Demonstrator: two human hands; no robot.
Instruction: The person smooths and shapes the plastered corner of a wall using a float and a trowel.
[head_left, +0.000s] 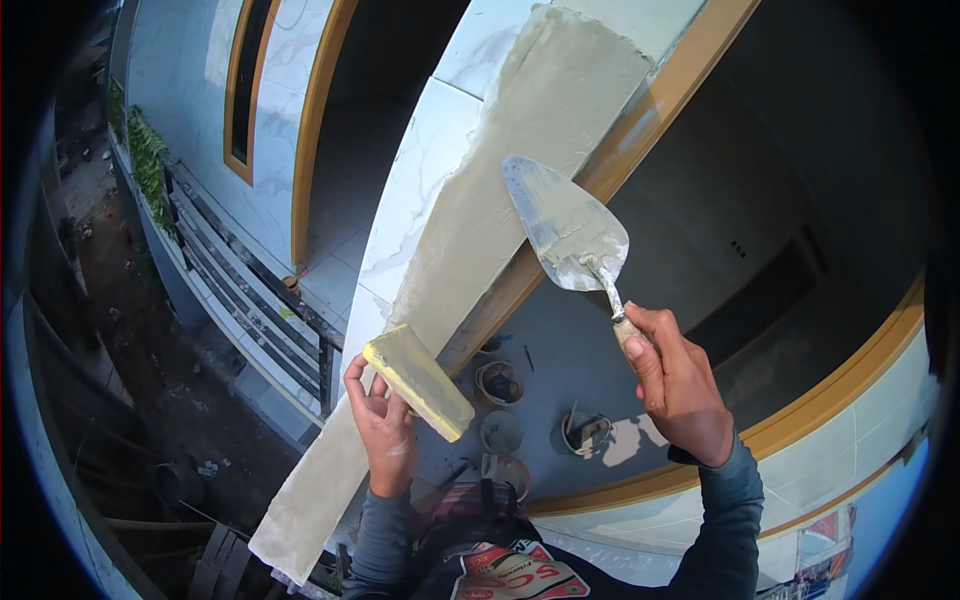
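My right hand [680, 385] is closed round the wooden handle of a pointing trowel [567, 222]. Grey mortar smears the trowel's blade, whose tip lies over a long strip of smoothed mortar [500, 180]. In my left hand [385, 425] is a yellow plastering float [418, 383], tilted, its upturned face coated in grey mortar. That float is over the lower part of the strip; whether it touches the surface I cannot tell. The strip runs diagonally between white marbled tiles [420, 160] and an orange-brown wooden frame [605, 172].
Several buckets [498, 383] stand on the floor far below, one bucket [585, 432] with tools or material in it. To the left are a slatted railing [250, 290] and a drop to the dirt ground [120, 290]. A dark doorway [370, 110] opens beyond the tiles.
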